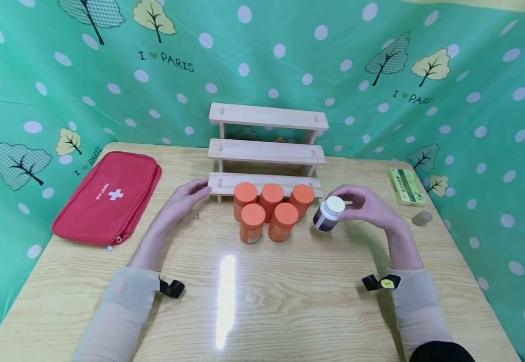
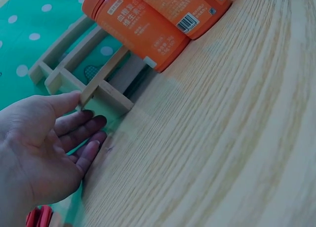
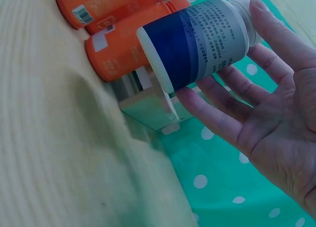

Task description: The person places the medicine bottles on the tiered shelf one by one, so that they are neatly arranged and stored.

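Observation:
My right hand point(image 1: 365, 205) holds a white pill bottle point(image 3: 197, 44) with a dark blue label, its thumb at the white cap and its fingers along the bottle's side. In the head view the bottle leans, just right of several orange bottles with orange lids point(image 1: 252, 215). These stand grouped before a three-tier wooden step rack point(image 1: 267, 151). At the left end of the rack's lowest step is my left hand point(image 1: 185, 198). Its thumb touches the step's end in the left wrist view, with the other fingers point(image 2: 79, 133) loosely bent beneath.
On the left of the wooden table point(image 1: 289, 301) lies a red first-aid pouch point(image 1: 104, 201). A green and yellow box point(image 1: 406, 187) and a small grey-brown cylinder point(image 1: 422, 218) lie at the right. Behind the table hangs a green dotted cloth point(image 1: 262, 55).

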`<state>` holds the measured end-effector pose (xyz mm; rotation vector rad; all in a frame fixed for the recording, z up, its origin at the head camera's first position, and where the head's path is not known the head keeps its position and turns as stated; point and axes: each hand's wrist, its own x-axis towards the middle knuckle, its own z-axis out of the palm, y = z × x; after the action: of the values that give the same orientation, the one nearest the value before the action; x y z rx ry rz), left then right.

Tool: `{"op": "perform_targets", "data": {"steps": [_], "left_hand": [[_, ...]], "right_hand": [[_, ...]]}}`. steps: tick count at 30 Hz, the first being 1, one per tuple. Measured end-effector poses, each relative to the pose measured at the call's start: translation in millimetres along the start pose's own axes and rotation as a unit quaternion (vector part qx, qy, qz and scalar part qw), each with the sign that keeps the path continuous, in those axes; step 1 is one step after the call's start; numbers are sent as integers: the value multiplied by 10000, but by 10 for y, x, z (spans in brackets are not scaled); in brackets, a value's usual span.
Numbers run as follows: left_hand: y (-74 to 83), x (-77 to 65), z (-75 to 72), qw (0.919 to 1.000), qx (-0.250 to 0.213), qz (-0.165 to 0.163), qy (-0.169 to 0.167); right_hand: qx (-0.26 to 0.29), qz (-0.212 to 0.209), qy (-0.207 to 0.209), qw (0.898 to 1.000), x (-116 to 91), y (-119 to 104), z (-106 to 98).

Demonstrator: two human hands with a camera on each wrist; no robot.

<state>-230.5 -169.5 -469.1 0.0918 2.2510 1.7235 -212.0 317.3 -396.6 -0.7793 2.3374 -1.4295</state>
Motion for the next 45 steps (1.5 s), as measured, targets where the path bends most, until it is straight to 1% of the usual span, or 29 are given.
{"op": "perform_targets", "data": {"steps": [6, 12, 19, 25, 30, 35, 38, 41, 45], "left_hand": [[5, 1, 9, 10000, -40, -20, -4], [-4, 26, 18, 9999, -110, 2, 25], [-27, 53, 11, 9999, -114, 49, 20], [-32, 38, -1, 9999, -107, 89, 28], [-29, 40, -19, 9999, -117, -9, 55], [-29, 51, -34, 9999, -88, -89, 49], [-33, 51, -41, 9999, -85, -110, 56], [-30, 49, -33, 9999, -51, -112, 37], [-32, 51, -15, 9999, -11, -133, 12]], "right_hand": [[-87, -164, 174, 9997, 22, -50, -153], [-150, -262, 337, 9990, 120, -165, -310], [-301, -78, 492, 9983, 237, -295, -456], [-404, 101, 666, 9969, 405, -453, -559], [-347, 224, 739, 9964, 629, -624, -660], [-267, 309, 726, 9965, 916, -781, -726], [-125, 356, 692, 9969, 1113, -881, -737], [-95, 381, 706, 9967, 1297, -986, -743], [33, 319, 695, 9971, 1525, -1125, -734]]}}
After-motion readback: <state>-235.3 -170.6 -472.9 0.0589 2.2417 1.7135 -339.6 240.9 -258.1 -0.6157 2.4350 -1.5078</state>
